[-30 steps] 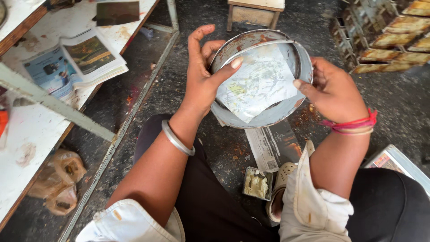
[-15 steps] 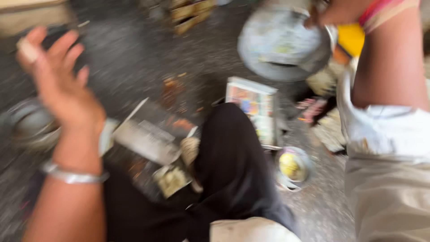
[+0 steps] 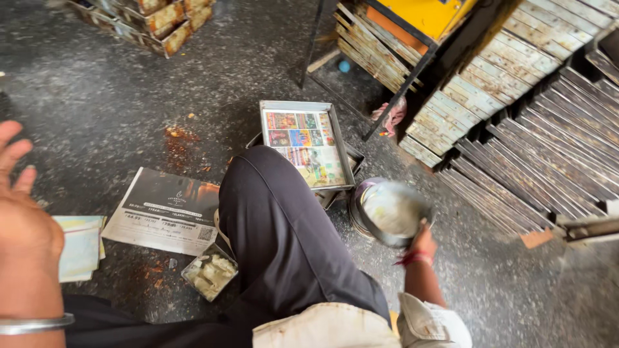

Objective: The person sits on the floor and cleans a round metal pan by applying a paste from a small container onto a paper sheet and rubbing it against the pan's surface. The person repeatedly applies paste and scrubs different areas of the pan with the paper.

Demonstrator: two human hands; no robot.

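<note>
Left hand (image 3: 22, 222): one, raised at the left edge of the view, fingers spread apart, holding nothing; one metal bangle (image 3: 35, 323) on its wrist.
Folded paper (image 3: 80, 246): one pale piece flat on the floor, just beside the left hand.
Newspaper sheet (image 3: 164, 209): one, lying flat on the dark speckled floor (image 3: 116, 109), its right edge tucked under the knee.
Small tin (image 3: 209, 276): one square tin with pale greasy lumps inside, on the floor touching the sheet's lower corner.
Knee (image 3: 277, 219): one, in dark trousers, in the middle.
Rectangular trays (image 3: 307, 145): two stacked beyond the knee; the upper one lined with colourful printed paper.
Round pan (image 3: 390, 211): one, paper-lined and blurred, low over the floor right of the trays, above a second round tin.
Right hand (image 3: 422, 245): one, fingers clamped on the pan's near rim; red bangles at the wrist.
Stacked metal trays (image 3: 516, 122): too many rows to count, far right.
</note>
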